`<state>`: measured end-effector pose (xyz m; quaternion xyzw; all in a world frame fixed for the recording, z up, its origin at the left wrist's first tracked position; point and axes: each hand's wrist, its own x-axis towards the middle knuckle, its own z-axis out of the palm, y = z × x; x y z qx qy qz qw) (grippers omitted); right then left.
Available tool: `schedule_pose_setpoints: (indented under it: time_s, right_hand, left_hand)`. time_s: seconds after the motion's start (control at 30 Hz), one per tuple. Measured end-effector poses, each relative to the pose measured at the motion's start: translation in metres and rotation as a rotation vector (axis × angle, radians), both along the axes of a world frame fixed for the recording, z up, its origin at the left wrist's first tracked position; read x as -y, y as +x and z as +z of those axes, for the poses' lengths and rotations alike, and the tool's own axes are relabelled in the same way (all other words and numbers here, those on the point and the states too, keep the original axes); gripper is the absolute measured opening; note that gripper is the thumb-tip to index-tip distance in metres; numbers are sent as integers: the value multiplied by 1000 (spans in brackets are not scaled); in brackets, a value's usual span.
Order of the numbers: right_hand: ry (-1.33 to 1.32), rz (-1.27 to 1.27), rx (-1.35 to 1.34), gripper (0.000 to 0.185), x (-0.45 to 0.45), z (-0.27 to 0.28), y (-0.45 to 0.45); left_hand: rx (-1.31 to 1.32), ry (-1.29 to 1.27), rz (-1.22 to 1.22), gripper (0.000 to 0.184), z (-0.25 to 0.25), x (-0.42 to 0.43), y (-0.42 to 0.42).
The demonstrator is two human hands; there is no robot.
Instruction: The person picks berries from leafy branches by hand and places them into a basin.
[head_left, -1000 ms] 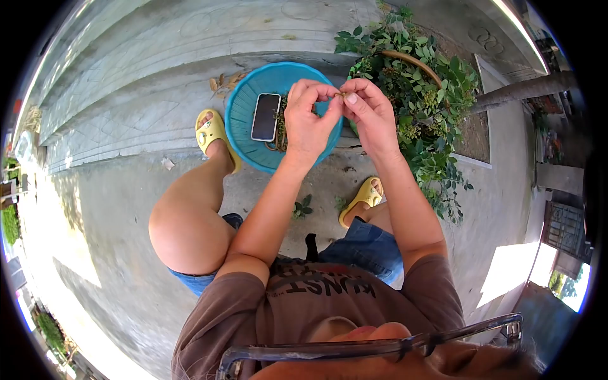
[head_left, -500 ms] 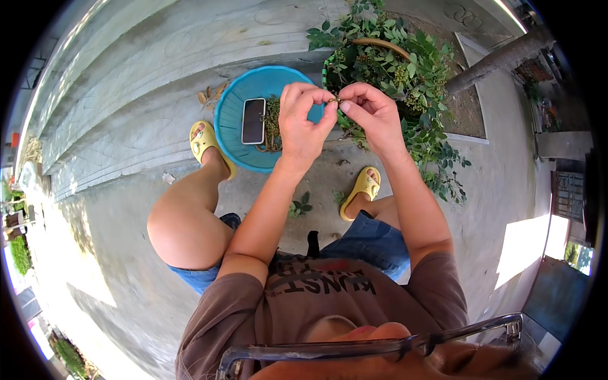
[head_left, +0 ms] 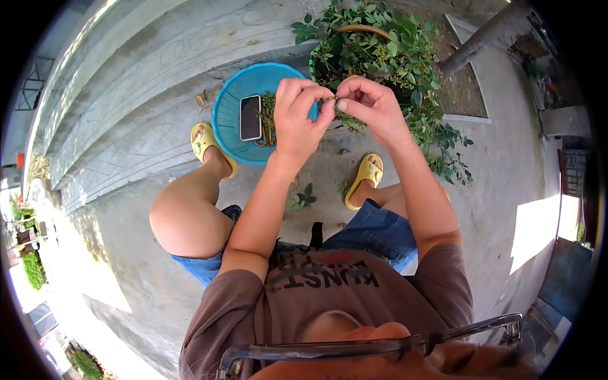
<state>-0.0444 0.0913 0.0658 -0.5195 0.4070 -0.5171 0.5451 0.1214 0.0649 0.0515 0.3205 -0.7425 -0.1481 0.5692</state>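
Note:
My left hand [head_left: 301, 119] and my right hand [head_left: 373, 111] meet fingertip to fingertip, thumb and forefinger of each pinched on a small greenish-brown sprig [head_left: 335, 99]. Its details are too small to make out. Behind and partly under my left hand is a blue plastic basin [head_left: 229, 130]. In it lie a phone [head_left: 251, 118] with a dark screen and, beside the phone, a heap of small green berry clusters [head_left: 268, 120]. Beyond my right hand is a basket with a brown handle [head_left: 364, 28], filled with leafy branches [head_left: 405, 47] that bear green berries.
Concrete steps [head_left: 139, 95] rise at the upper left. Dry leaves [head_left: 204, 98] lie by the basin, and a leafy sprig [head_left: 303, 196] is on the ground between my feet in yellow sandals [head_left: 367, 174]. A trunk [head_left: 484, 38] leans at the upper right.
The view has shifted, so the basin and basket appear further left and the basket higher. Both hands stay pinched together on the small sprig, with only slight finger movement.

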Motion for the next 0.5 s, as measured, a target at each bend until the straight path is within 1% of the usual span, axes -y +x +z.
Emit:
schedule_pose_setpoints:
  time_s: [0.2, 0.27, 0.47, 0.5]
  right_hand:
    - [-45, 8, -49, 11, -6, -3, -6]
    - [-66, -3, -45, 10, -6, -5, -7]
    - [-50, -48, -40, 8, -13, -5, -7]
    - [-22, -36, 7, 7, -14, -5, -8]
  left_hand:
    - [47, -40, -11, 17, 2, -5, -2]
    - [30, 30, -63, 16, 2, -6, -4]
    - [16, 122, -97, 15, 4, -15, -9]
    - [17, 122, -98, 15, 3, -16, -10]
